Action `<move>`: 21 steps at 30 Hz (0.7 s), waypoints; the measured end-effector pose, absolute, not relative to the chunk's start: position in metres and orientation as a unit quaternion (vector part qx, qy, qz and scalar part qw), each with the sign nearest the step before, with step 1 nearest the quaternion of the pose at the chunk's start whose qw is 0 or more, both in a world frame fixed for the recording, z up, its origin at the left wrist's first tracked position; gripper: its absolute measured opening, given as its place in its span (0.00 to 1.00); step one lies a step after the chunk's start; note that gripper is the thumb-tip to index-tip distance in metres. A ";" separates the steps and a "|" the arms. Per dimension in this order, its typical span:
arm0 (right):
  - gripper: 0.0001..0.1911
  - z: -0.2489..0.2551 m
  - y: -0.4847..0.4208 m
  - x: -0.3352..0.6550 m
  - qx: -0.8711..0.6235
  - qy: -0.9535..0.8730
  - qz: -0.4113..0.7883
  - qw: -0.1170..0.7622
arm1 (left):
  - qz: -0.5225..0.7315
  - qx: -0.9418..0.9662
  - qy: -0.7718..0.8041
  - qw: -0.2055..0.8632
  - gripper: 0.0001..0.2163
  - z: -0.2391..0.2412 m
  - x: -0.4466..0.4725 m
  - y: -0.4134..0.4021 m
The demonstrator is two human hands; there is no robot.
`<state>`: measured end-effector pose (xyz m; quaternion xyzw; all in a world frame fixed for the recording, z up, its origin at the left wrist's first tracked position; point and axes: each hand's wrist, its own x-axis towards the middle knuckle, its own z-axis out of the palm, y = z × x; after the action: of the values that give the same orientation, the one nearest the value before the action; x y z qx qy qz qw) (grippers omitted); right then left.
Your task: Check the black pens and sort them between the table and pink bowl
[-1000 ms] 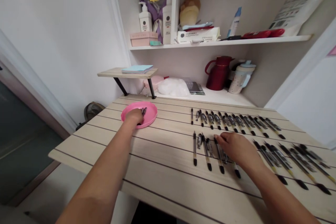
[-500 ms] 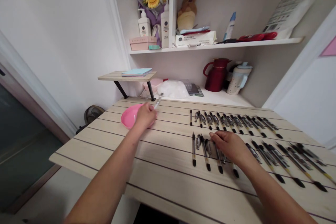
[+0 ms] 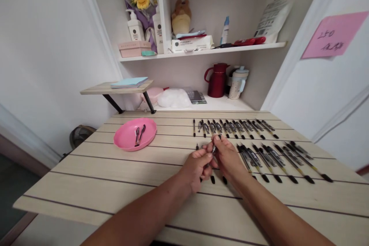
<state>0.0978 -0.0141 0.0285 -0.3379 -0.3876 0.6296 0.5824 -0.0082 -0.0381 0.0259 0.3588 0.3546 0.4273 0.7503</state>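
Observation:
My left hand (image 3: 198, 166) and my right hand (image 3: 229, 158) meet over the near row of black pens (image 3: 276, 157) on the wooden table (image 3: 115, 177). Both hands pinch one pen (image 3: 214, 148) between their fingertips, held just above the tabletop. A far row of pens (image 3: 233, 127) lies beyond the hands. To the left sits a pink dish (image 3: 127, 140) with two pen parts (image 3: 139, 134) in it, well apart from both hands.
A small raised shelf (image 3: 115, 88) with a blue notebook stands at the back left. Behind the table a counter holds a red jug (image 3: 216, 80), a cup and a white bag. A pink note (image 3: 331, 34) hangs on the right wall.
My left hand left the pink dish and came right to meet my right hand. Both now pinch a pen; the right hand had been resting flat on the row. The camera swung right.

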 end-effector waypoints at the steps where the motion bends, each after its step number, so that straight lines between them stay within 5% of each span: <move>1: 0.16 0.029 -0.014 0.097 -0.332 -0.387 0.635 0.581 | 0.422 0.354 0.347 0.759 0.13 0.026 -0.010 -0.038; 10: 0.15 0.037 -0.015 0.102 -0.304 -0.367 0.662 0.579 | 0.387 0.353 0.285 0.803 0.13 0.032 -0.014 -0.049; 21: 0.11 0.036 0.007 0.131 -0.289 -0.269 0.616 0.682 | 0.342 0.363 0.275 0.822 0.17 0.029 -0.026 -0.045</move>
<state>0.1305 0.0068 0.0355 -0.2892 -0.2689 0.6157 0.6819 -0.0260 -0.0452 0.0294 0.3631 0.2752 0.3424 0.8217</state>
